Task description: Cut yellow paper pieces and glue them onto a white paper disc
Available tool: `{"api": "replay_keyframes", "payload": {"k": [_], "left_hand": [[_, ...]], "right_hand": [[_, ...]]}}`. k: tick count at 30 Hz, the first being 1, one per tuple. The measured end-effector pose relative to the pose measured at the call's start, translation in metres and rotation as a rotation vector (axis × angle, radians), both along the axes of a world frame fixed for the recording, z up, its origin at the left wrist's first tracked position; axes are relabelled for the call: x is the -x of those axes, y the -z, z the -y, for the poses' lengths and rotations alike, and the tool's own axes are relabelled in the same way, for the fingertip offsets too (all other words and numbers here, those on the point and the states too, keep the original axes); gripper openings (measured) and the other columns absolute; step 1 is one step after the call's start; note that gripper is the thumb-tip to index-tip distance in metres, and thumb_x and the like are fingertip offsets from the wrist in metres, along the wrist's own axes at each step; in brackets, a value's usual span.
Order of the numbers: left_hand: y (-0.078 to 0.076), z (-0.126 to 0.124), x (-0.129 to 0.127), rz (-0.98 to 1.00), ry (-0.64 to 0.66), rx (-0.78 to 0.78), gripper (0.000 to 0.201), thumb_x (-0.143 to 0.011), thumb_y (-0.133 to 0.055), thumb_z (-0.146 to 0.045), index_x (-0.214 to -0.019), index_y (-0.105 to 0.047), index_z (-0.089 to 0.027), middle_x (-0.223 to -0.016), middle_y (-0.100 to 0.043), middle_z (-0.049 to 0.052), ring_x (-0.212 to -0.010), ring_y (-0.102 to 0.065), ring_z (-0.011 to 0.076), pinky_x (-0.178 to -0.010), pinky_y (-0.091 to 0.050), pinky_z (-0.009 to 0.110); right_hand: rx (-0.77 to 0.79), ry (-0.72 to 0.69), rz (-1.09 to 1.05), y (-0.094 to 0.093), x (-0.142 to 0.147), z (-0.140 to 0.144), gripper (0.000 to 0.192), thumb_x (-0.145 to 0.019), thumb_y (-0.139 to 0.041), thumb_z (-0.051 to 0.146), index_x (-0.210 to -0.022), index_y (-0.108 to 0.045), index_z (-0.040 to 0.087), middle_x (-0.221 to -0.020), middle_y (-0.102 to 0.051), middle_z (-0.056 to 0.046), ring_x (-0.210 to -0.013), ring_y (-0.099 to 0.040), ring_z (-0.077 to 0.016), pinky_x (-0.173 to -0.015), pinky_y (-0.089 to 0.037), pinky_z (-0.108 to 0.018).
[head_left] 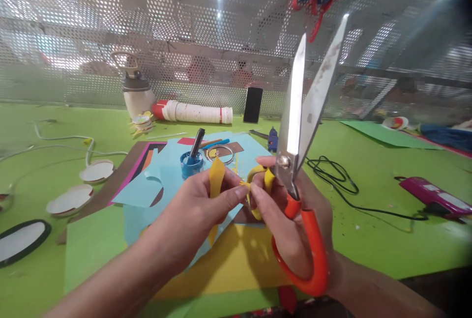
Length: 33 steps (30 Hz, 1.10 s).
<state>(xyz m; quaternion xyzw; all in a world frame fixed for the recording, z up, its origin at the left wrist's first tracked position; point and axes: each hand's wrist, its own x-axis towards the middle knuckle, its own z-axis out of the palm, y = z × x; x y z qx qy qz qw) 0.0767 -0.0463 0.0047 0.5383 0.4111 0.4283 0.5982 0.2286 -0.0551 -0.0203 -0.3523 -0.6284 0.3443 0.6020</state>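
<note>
Both hands meet mid-frame: left hand (199, 210) pinches the upright yellow paper strip (216, 176), right hand (291, 219) grips the orange-handled scissors (308, 111), blades apart pointing up, and apparently the strip's curled end too.

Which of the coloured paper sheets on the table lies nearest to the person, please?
The yellow sheet, directly beneath both hands. The light blue sheet lies beyond it towards the mesh wall, and the green sheet lies far off to the right.
</note>
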Motion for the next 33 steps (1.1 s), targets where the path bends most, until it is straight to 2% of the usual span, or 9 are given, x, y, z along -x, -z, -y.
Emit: {"api": "replay_keyframes", "payload": {"k": [5,12,18,25,29,33], "left_hand": [[0.004,0.001,0.000,-0.001,0.019,0.033,0.027,-0.087,-0.065,-0.041,-0.078,-0.057,-0.018,-0.056,-0.033,-0.008,-0.053,-0.024,0.0075,-0.049,-0.020,0.024],[0.004,-0.001,0.002,-0.021,0.005,0.008,0.025,-0.087,-0.065,-0.040,-0.078,-0.058,-0.018,-0.056,-0.036,-0.008,-0.052,-0.026,0.0065,-0.049,-0.022,0.023],[0.003,-0.004,0.007,-0.036,0.019,0.032,0.025,-0.084,-0.068,-0.042,-0.078,-0.058,-0.019,-0.057,-0.038,-0.008,-0.051,-0.026,0.0061,-0.048,-0.021,0.023],[0.001,-0.003,0.006,-0.033,0.070,0.024,0.019,-0.086,-0.066,-0.035,-0.076,-0.062,-0.019,-0.055,-0.038,-0.008,-0.051,-0.026,0.0064,-0.049,-0.023,0.023],[-0.001,-0.002,0.005,0.016,0.097,0.023,0.019,-0.086,-0.065,-0.032,-0.074,-0.060,-0.018,-0.056,-0.041,-0.008,-0.050,-0.027,0.0064,-0.049,-0.023,0.023],[-0.002,-0.003,0.002,0.034,0.064,0.039,0.019,-0.084,-0.067,-0.032,-0.073,-0.060,-0.017,-0.054,-0.041,-0.008,-0.049,-0.025,0.0061,-0.049,-0.022,0.023]], "right_hand": [[-0.005,-0.004,-0.017,0.000,0.001,0.000,0.027,-0.093,-0.056,0.013,-0.114,-0.057,0.030,-0.082,-0.056,0.003,-0.063,-0.056,-0.0101,-0.057,-0.050,-0.023],[-0.021,-0.023,-0.003,-0.002,-0.002,-0.002,0.027,-0.094,-0.055,0.015,-0.116,-0.056,0.030,-0.084,-0.056,0.003,-0.063,-0.057,-0.0103,-0.055,-0.049,-0.024],[-0.030,0.046,0.044,-0.007,-0.012,-0.007,0.025,-0.094,-0.057,0.020,-0.118,-0.059,0.028,-0.081,-0.061,0.003,-0.070,-0.061,-0.0120,-0.064,-0.051,-0.025],[0.042,-0.111,0.027,-0.005,-0.008,-0.003,0.031,-0.091,-0.057,0.014,-0.117,-0.058,0.030,-0.084,-0.058,0.003,-0.064,-0.060,-0.0103,-0.057,-0.051,-0.023],[0.033,-0.089,0.010,-0.003,-0.005,-0.002,0.036,-0.089,-0.056,0.008,-0.117,-0.059,0.032,-0.084,-0.058,0.003,-0.062,-0.058,-0.0088,-0.056,-0.050,-0.021],[0.030,-0.074,0.009,-0.004,-0.005,-0.003,0.036,-0.090,-0.056,0.010,-0.117,-0.059,0.033,-0.084,-0.059,0.003,-0.063,-0.058,-0.0082,-0.057,-0.049,-0.019]]}}
